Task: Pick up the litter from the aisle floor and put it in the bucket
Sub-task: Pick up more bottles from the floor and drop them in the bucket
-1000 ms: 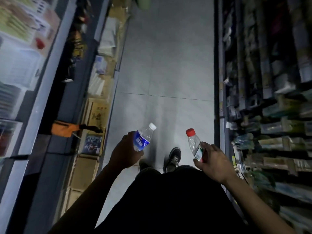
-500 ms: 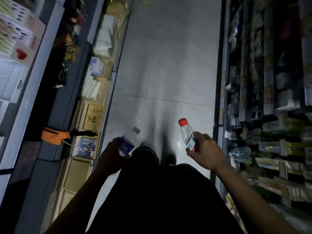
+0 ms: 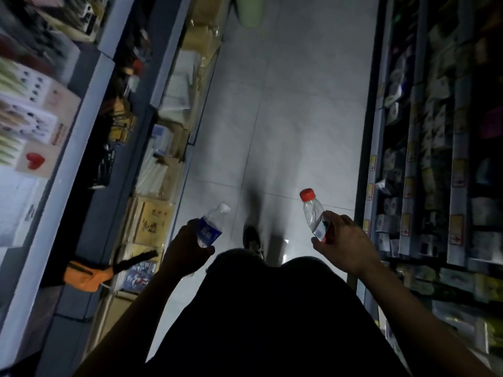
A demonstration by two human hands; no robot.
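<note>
Left of centre in the lower frame, the left hand [image 3: 187,250] curls its fingers round the lower body of a blue-labelled bottle [image 3: 211,227], whose white cap points up and right. At right of centre, the right hand [image 3: 344,244] pinches a red-capped bottle [image 3: 314,214] near its base between thumb and fingers, neck tilted upward. A pale green bucket [image 3: 249,8] is cut off at the top edge. Shelf goods are blurred and dim.

Left hand [image 3: 187,248] gripping blue-label bottle [image 3: 211,227], right hand [image 3: 344,240] gripping red-capped bottle [image 3: 313,213]
</note>
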